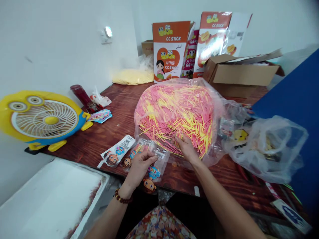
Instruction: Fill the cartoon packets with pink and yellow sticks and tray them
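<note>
- Head view: the left hand (140, 165) pinches a clear packet (161, 165) at the table's (97, 149) near edge, thumb and fingertips together on it.
- The right hand (183, 146) curls its fingers among pink and yellow sticks (174, 113) in an open plastic bag, mid-table; whether they grip any, I cannot tell.
- The minion-shaped fan (46, 119) stands at the table's left end.

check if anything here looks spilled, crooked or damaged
The white surface at lower left looks worn: its right edge is ragged, with reddish patches. The sticks lie in their open bag, with no clear spill.
</note>
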The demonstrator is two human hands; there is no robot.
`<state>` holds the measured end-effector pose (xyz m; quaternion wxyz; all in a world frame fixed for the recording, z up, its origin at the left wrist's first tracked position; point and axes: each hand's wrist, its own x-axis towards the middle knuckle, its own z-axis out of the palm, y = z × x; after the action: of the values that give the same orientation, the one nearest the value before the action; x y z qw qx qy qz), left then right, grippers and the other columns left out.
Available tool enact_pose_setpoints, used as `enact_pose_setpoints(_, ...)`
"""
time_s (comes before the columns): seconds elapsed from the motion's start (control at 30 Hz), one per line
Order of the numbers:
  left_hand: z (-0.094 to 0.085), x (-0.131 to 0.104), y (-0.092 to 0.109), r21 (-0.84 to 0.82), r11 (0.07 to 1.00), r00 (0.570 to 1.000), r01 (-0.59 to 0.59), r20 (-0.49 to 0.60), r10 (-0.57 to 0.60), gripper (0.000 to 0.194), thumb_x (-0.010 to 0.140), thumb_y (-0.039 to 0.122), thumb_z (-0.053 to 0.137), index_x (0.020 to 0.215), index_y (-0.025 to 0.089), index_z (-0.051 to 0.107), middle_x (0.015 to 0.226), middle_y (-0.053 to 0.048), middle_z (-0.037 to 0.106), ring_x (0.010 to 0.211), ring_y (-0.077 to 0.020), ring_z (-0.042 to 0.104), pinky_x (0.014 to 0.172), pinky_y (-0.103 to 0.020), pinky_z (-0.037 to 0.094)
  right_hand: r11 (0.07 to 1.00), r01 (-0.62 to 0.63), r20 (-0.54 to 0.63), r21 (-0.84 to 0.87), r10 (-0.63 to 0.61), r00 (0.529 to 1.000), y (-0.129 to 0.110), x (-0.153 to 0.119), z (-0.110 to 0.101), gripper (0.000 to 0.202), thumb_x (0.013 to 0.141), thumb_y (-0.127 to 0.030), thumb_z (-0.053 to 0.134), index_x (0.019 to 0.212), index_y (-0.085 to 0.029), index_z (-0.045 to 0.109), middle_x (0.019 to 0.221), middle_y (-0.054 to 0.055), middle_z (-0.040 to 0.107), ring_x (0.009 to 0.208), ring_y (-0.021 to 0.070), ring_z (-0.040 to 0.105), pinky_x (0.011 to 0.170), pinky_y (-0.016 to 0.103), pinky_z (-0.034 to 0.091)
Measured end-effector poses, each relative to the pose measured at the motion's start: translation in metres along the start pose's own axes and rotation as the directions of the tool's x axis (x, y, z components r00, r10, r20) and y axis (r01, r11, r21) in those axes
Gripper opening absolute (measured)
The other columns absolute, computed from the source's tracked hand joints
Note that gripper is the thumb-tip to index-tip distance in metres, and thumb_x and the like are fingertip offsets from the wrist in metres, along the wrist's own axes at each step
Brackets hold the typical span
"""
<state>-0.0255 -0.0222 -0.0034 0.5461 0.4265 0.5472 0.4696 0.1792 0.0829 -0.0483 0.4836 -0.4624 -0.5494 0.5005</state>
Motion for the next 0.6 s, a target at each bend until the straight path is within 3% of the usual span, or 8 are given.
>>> enact_pose_setpoints(0.07,0.002,0.003,0.004,0.014,1.000,1.000,-0.002,0.024,0.002,0.032,0.069,0.045,0.078,0.064,0.016,0.064,0.058,0.003,0.054,0.055,-0.0102,0.042,0.053,-0.023,0.033,0.999,0.038,0.136,-0.001,-0.038,0.990,-0.027,-0.009,0.000,0.031,0.082,-0.052,0.061,0.092,-0.022,0.062,0.082,0.003,0.069,0.076,0.0204,0.062,0.074,0.035,0.049)
enact_pose_setpoints(0.2,0.004,0.007,0.009,0.052,0.998,0.997,-0.017,0.071,0.013,0.031,0.071,0.043,0.075,0.062,0.016,0.063,0.057,0.003,0.052,0.054,-0.0099,0.040,0.053,-0.024,0.030,0.949,0.204,0.334,-0.241,-0.117,0.935,-0.071,-0.029,0.004,0.025,0.090,-0.047,0.058,0.089,-0.024,0.065,0.085,0.002,0.067,0.082,0.0211,0.061,0.077,0.033,0.047)
enact_pose_setpoints(0.4,-0.001,0.004,0.010,0.171,0.982,0.989,-0.076,0.136,0.053,0.031,0.076,0.042,0.070,0.061,0.017,0.061,0.056,0.003,0.049,0.054,-0.0104,0.038,0.053,-0.025,0.029,0.814,0.407,0.530,-0.415,-0.147,0.835,-0.084,-0.038,0.015,0.023,0.097,-0.035,0.047,0.091,-0.023,0.065,0.090,0.004,0.067,0.080,0.0199,0.057,0.076,0.032,0.044)
enact_pose_setpoints(0.5,-0.001,-0.001,0.011,0.219,0.969,0.982,-0.114,0.174,0.077,0.033,0.081,0.042,0.064,0.061,0.017,0.059,0.057,0.003,0.049,0.056,-0.0110,0.039,0.055,-0.025,0.030,0.818,0.405,0.553,-0.408,-0.132,0.823,-0.085,-0.039,0.014,0.020,0.097,-0.034,0.048,0.093,-0.024,0.065,0.090,0.003,0.068,0.082,0.0198,0.058,0.076,0.031,0.044)
enact_pose_setpoints(0.6,-0.001,-0.006,0.010,0.232,0.959,0.976,-0.163,0.177,0.123,0.034,0.085,0.042,0.061,0.062,0.017,0.058,0.058,0.003,0.048,0.057,-0.0108,0.038,0.054,-0.024,0.029,0.894,0.295,0.457,-0.337,-0.119,0.881,-0.089,-0.040,0.011,0.020,0.095,-0.040,0.054,0.087,-0.024,0.063,0.081,0.000,0.066,0.077,0.0182,0.058,0.074,0.031,0.045)
